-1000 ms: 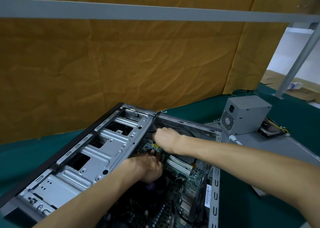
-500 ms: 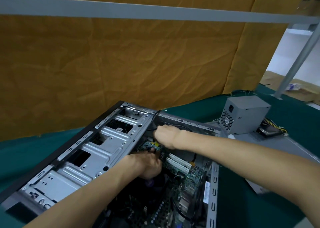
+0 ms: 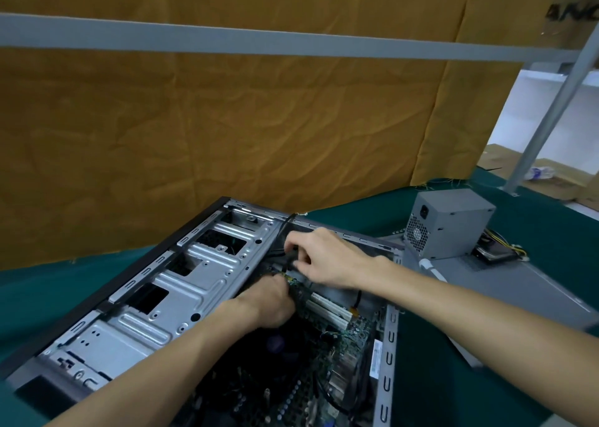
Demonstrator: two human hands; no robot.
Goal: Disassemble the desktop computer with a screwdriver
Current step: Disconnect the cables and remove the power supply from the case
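case: the desktop computer (image 3: 181,300) is laid on its side, opened up, near-left on the green surface (image 3: 39,290)
done: power supply (image 3: 449,224) is already pulled, parked far right; side panel (image 3: 505,284) is off too
left: motherboard (image 3: 330,339) and white slots are yet to be removed
right hand (image 3: 327,261): a black cable (image 3: 288,259) is pinched
left hand (image 3: 275,300): curled down by the board; what's gripped can't be told
writing: only "AN" on a box (image 3: 570,11) top right can be made out

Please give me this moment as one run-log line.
right hand pinches black cable | left hand grips inside case | power supply out
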